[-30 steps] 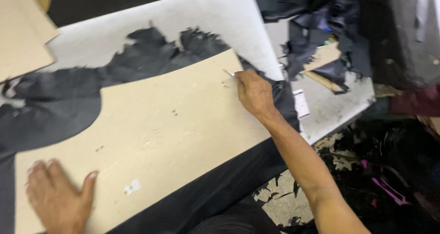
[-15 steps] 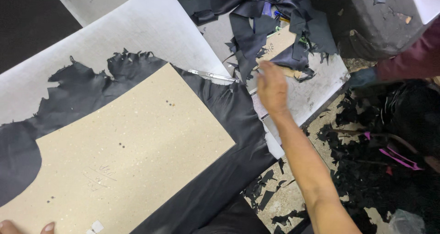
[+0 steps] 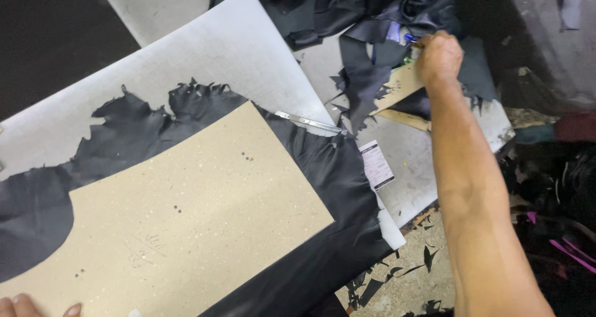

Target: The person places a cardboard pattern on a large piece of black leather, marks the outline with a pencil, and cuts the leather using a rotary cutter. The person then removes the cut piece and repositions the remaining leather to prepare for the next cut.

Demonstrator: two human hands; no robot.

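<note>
Cardboard pattern [image 3: 186, 224] is laid flat on the black leather hide [image 3: 323, 186] on the table [image 3: 410, 162], pinned at its lower corner by the left hand [image 3: 31, 306], fingers flat and nothing held. No cut around it is seen yet, judging by the hide's ragged edges. The right hand [image 3: 438, 56] is stretched to the scrap pile [image 3: 372, 19], closed on a small item that cannot be identified, while a metal blade [image 3: 309, 122] lies just beside the pattern's top corner.

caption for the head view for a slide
Right hand reaches into black scraps; left hand presses cardboard pattern on black leather.
</note>
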